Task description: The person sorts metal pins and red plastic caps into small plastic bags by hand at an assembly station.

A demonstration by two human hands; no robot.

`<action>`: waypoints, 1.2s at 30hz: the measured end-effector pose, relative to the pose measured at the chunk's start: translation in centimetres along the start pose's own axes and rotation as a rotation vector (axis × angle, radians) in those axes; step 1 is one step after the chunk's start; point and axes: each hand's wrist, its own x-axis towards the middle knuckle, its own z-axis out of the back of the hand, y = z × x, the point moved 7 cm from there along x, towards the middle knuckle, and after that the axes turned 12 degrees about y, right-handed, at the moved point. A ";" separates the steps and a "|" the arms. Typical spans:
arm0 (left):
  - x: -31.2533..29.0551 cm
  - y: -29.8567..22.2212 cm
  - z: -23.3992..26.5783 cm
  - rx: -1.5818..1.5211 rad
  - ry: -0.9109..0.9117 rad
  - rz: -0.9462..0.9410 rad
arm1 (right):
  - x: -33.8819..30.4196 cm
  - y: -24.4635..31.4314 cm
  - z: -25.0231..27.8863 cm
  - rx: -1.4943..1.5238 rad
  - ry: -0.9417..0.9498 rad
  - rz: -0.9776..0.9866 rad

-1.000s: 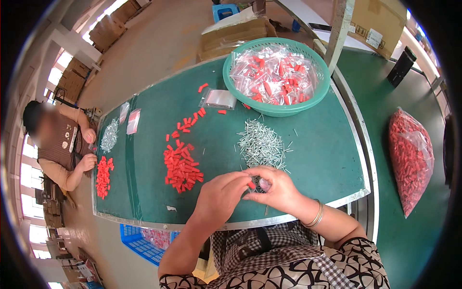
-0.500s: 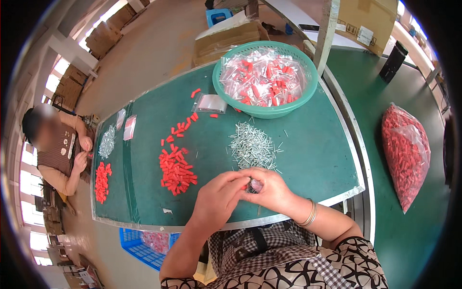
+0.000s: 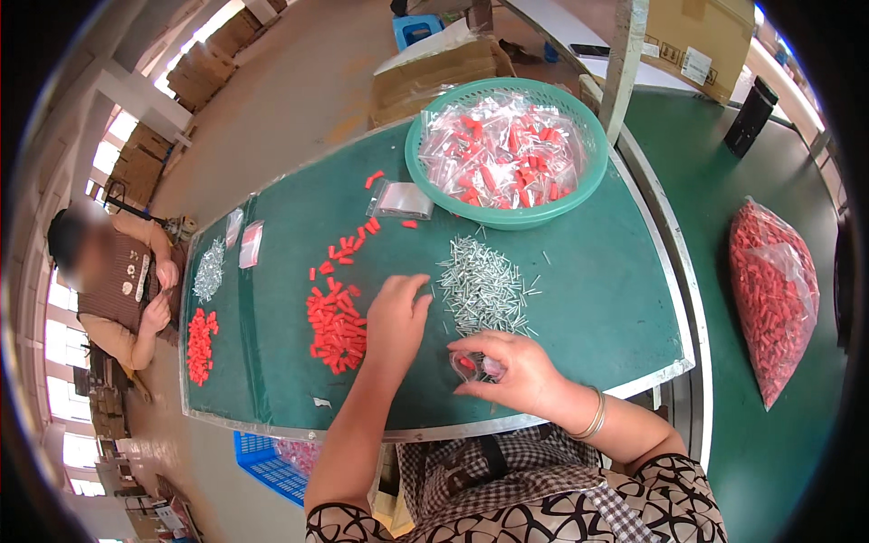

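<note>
My right hand (image 3: 516,371) holds a small clear plastic bag (image 3: 468,366) near the table's front edge, with something red inside it. My left hand (image 3: 396,312) is over the table between two piles, its thumb apart from its fingers and nothing visible in them. Left of it lies a pile of short red plastic pieces (image 3: 334,330), with more strung out toward the back. To its right, just beyond my right hand, is a heap of thin silvery metal pins or screws (image 3: 484,282); their exact kind is too small to tell.
A green basket (image 3: 507,217) of filled bags stands at the back, beside a stack of flat clear bags (image 3: 401,199). A large bag of red pieces (image 3: 774,299) lies on the right-hand table. Another person (image 3: 122,271) works at the left end. A blue crate (image 3: 270,471) sits below.
My left hand has parted from the right and moved left and away from me, toward the space between the piles. My right hand keeps the bag. The view has shifted slightly.
</note>
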 end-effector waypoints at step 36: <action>3.6 -0.9 -1.7 0.155 0.039 -0.189 | 0.2 -0.4 0.0 -0.001 -0.005 0.007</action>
